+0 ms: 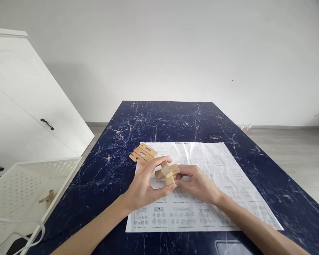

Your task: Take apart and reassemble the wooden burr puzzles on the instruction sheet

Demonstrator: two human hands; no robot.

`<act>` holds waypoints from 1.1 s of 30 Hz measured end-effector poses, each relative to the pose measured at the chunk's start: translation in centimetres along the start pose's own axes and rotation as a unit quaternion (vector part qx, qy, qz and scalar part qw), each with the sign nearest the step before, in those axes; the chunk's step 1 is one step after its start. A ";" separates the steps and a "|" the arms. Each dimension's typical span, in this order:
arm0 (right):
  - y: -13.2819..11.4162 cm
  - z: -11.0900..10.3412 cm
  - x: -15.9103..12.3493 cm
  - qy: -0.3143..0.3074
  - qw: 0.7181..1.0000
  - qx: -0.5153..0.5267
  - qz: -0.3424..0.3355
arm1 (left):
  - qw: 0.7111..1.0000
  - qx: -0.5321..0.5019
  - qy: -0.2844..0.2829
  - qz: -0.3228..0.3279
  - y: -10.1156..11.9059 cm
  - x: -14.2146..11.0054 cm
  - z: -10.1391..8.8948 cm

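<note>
Between my two hands is a wooden interlocking puzzle (167,172), its pale blocks crossing in a star-like shape. My left hand (146,182) grips it from the left, thumb at the lower end and index finger at the top. From the right, my right hand (195,181) pinches it with thumb and fingers; its fingertips are partly hidden behind the blocks. Under both hands lies a creased paper sheet (218,166) printed with small puzzle diagrams. Just past my left hand, flat wooden pieces (143,153) with cut-outs and printed numbers rest over the sheet's upper left corner.
The sheet lies on a dark blue marbled table (164,120). At the left stand a white cabinet (29,92) and a white perforated basket (18,180) with a wooden piece (48,199) in it. A white cable (21,221) loops at the lower left.
</note>
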State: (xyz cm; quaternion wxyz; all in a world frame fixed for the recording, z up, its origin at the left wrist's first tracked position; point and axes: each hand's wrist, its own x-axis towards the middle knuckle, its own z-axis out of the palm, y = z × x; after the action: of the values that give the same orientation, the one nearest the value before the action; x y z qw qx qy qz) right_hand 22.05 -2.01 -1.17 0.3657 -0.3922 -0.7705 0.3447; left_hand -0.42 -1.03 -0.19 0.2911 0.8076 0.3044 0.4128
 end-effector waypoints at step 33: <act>-0.1 0.8 -1.0 0.053 0.986 -0.082 -0.132 | 0.989 0.050 -0.034 0.133 -0.1 -0.4 -0.2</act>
State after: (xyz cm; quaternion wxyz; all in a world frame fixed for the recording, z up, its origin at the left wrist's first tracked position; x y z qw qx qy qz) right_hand 21.81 -3.13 -1.77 0.4143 -0.3338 -0.8209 0.2077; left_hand -0.84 -1.21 -0.39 0.2024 0.8680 0.2044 0.4047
